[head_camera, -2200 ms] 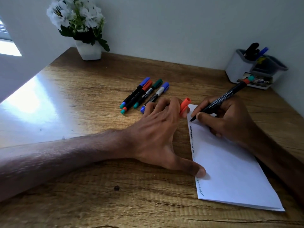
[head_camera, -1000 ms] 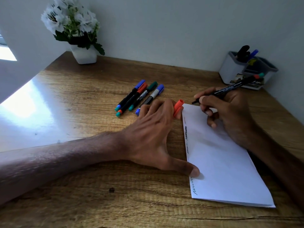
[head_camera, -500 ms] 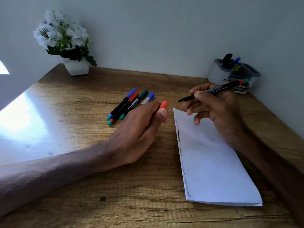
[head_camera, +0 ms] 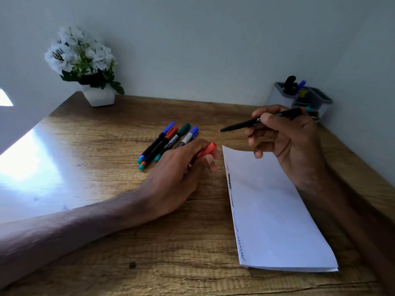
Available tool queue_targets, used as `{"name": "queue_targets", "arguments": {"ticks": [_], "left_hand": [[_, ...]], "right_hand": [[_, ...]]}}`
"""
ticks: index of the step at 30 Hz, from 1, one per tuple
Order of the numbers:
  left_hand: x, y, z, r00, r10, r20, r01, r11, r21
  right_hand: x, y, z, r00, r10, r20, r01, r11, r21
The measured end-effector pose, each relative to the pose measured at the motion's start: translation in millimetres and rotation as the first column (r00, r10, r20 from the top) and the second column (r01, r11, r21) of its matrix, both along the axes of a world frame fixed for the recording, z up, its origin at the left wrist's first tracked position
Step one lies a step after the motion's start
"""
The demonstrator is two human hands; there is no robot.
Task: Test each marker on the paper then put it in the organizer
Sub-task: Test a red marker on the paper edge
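Row of four capped markers [head_camera: 168,144] on wooden bench [head_camera: 89,167], just behind left fingers [head_camera: 210,164]. White paper sheet [head_camera: 275,221] right of them, below right fingers [head_camera: 259,124]. Grey plastic organizer [head_camera: 307,99] behind right fingers, far-right corner; white flower pot [head_camera: 98,97] far-left.

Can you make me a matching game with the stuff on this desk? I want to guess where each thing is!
Things:
1. orange marker cap
2. uncapped black marker
3. white flower pot
4. grey plastic organizer

Places:
A. far right corner of the wooden desk
B. held in the left hand
C. far left corner of the desk
D. held in the right hand

Pairs: 1-B, 2-D, 3-C, 4-A
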State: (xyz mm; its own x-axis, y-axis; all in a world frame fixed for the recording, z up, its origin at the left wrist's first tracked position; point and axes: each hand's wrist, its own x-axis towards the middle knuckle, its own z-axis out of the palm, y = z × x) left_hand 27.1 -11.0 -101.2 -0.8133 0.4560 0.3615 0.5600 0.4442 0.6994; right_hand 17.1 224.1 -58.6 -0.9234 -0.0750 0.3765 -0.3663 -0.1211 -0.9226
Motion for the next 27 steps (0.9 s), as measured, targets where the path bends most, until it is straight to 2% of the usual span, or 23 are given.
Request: {"name": "queue_targets", "arguments": {"ticks": [8,18,27], "left_hand": [[0.2,1.0,1.5,1.000,-0.014,0.010,0.014,1.000,-0.003],[-0.2,0.3,0.2,1.000,-0.017,-0.014,0.017,1.000,-0.013],[0.5,0.1,-0.1,0.998,-0.055,-0.040,0.055,0.998,-0.011]], "right_hand": [[1.2,-4.0,-4.5,0.994,0.017,-0.112,-0.003,0.993,0.122],[0.7,-2.2,-4.7,0.992,-0.040,-0.122,0.059,0.986,0.155],[3.1,-8.6,-11.1,0.988,0.041,-0.149,0.016,0.933,0.361]]}}
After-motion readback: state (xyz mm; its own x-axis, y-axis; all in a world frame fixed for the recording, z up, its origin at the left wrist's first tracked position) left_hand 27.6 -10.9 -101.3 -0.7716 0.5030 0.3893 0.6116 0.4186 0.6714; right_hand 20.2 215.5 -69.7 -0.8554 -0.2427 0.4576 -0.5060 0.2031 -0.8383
